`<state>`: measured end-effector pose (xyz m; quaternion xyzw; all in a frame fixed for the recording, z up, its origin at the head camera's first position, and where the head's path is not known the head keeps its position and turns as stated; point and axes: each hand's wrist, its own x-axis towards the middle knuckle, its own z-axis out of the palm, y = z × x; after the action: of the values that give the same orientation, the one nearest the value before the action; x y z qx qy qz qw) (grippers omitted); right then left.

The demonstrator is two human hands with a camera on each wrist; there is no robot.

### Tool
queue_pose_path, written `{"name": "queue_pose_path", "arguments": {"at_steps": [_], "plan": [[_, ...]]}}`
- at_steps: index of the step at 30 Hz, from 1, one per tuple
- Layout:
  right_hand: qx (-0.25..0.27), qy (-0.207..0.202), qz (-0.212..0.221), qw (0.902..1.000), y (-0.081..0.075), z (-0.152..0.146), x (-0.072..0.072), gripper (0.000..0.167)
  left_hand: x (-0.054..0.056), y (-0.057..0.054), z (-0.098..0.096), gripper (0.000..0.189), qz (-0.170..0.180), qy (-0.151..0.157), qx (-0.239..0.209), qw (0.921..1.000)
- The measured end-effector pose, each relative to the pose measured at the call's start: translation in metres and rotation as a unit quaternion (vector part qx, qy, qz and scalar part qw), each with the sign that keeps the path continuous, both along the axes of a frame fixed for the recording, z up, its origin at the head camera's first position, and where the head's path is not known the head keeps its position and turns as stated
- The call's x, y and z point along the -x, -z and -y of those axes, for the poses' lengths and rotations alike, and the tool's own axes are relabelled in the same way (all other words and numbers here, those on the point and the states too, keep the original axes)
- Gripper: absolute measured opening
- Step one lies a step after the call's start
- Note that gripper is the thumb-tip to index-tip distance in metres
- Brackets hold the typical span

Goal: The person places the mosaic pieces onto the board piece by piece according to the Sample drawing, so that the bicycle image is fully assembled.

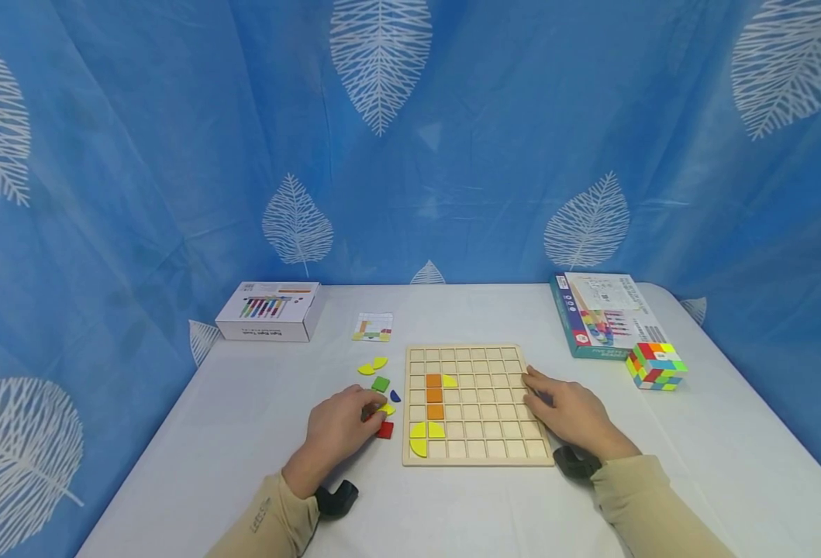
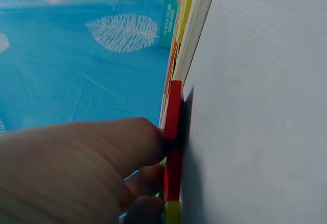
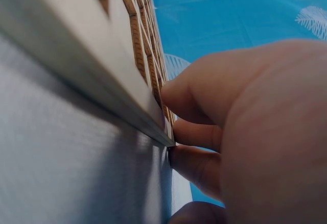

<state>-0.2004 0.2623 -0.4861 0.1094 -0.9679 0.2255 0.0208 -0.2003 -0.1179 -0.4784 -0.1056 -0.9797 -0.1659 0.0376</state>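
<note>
On the table lies a wooden grid board [image 1: 478,461] with orange squares [image 1: 434,395] and yellow quarter-circle pieces [image 1: 419,447] in its left cells. My left hand [image 1: 340,422] is beside the board's left edge, thumb and fingers pinching a red square tile [image 2: 172,175] low over the table. Another red square tile [image 1: 385,431] lies against the thumb. Around the fingertips are a yellow piece [image 1: 388,408], a green square [image 1: 381,384] and a small blue piece [image 1: 394,396]. My right hand [image 1: 574,411] grips the board's right edge, thumb [image 3: 179,94] on top and fingers at the side.
Two yellow pieces [image 1: 366,370] lie beyond the green square, and a pattern card [image 1: 373,327] behind them. At the back left stands a white box [image 1: 267,311]. At the right are a flat game box [image 1: 601,318] and a colourful puzzle cube [image 1: 657,366]. A blue leaf-print curtain [image 1: 452,194] hangs behind.
</note>
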Motion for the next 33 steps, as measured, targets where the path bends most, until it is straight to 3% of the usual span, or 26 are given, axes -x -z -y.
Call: {"name": "queue_pose_path", "arguments": {"at_steps": [9, 18, 25, 33], "plan": [[-0.005, 0.001, 0.005, 1.0, 0.0026, -0.001, 0.0007, 0.05, 0.001, 0.0025, 0.0002, 0.028, -0.015, -0.002, -0.019, 0.9997], [-0.004, 0.003, 0.007, 1.0, 0.0029, -0.0012, 0.0008, 0.05, 0.0004, 0.0027, 0.0016, 0.024, -0.032, 0.051, -0.03, 0.9978], [-0.001, 0.001, 0.002, 1.0, 0.0012, -0.0012, 0.0006, 0.049, 0.0012, 0.0025, 0.001, 0.028, -0.035, 0.025, -0.015, 0.999], [-0.001, -0.001, 0.002, 1.0, 0.0009, -0.0003, 0.0003, 0.049, -0.0013, -0.0012, 0.0036, 0.03, -0.028, 0.018, -0.011, 0.9994]]}}
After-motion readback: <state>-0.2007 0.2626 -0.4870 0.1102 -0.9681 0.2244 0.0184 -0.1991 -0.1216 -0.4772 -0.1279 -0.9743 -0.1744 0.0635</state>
